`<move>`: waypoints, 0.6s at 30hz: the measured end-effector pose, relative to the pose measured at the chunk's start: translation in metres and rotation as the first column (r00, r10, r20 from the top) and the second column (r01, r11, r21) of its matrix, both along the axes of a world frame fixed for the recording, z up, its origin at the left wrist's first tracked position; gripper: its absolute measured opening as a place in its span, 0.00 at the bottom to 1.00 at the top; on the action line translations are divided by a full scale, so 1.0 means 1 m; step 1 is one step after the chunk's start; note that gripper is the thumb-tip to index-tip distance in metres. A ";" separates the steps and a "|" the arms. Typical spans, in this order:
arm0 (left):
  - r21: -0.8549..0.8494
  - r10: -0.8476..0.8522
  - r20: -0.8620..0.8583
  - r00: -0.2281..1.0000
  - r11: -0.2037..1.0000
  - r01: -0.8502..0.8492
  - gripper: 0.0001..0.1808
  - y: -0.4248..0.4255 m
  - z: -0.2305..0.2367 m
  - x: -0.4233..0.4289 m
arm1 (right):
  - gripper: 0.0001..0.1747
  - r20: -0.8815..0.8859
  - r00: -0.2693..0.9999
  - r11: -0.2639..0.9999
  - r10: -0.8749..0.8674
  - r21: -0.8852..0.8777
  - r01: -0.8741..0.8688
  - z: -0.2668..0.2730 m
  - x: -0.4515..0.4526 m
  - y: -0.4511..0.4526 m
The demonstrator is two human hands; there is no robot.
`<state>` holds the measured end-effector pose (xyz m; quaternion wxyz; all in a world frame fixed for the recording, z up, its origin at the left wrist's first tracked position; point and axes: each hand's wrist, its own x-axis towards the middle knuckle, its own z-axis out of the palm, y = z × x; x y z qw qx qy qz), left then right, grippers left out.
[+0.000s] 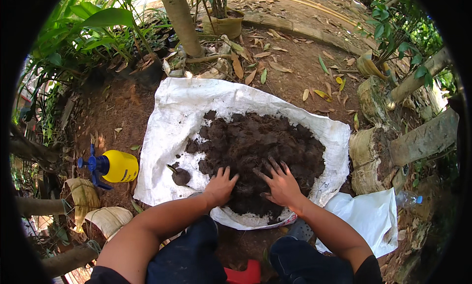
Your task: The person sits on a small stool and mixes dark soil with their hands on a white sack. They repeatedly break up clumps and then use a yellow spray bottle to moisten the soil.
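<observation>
A heap of dark, fibrous soil lies spread on a white woven sack on the ground before me. My left hand rests palm down at the near left edge of the heap, fingers apart. On its near right part lies my right hand, fingers spread and smeared with soil. Neither hand holds anything that I can see; the undersides of both are hidden. A small round soil ball with a green shoot sits on the sack's left side, apart from the heap.
Left of the sack, a yellow pump sprayer with a blue head lies on its side. A white plastic sheet and a clear bottle are at the right. Wrapped root balls, a tree trunk and potted plants stand around.
</observation>
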<state>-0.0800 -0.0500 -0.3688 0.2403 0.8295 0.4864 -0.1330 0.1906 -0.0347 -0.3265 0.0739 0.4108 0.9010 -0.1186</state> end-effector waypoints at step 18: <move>0.450 0.126 0.148 0.981 0.875 -0.180 0.33 0.080 0.048 0.038 | 0.30 -0.004 0.983 0.983 -0.183 -0.025 0.183 -0.035 0.100 -0.026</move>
